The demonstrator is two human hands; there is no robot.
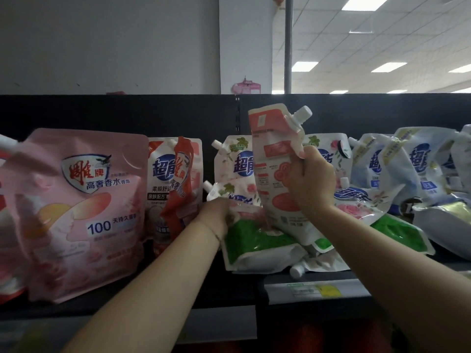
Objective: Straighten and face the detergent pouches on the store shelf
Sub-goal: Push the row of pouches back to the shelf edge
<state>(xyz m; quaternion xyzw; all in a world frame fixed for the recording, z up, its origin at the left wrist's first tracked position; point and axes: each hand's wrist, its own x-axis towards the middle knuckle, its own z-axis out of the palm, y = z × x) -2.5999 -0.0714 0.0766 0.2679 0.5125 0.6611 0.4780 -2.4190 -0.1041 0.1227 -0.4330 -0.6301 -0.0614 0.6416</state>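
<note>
My right hand (309, 179) grips a white and coral detergent pouch (274, 159) with a white spout, held upright with its back side toward me above the pile. My left hand (216, 212) grips the top of a rose-printed pouch with a green base (247, 240) that lies tilted on the shelf. Behind them stand white rose pouches (233, 161). Another one lies flat to the right (364, 200).
A big pink pouch (81, 210) stands at the left beside a narrow red pouch (179, 184). Blue and white pouches (407, 164) lean in a jumble at the right. The black shelf edge with a price label (313, 289) runs along the front.
</note>
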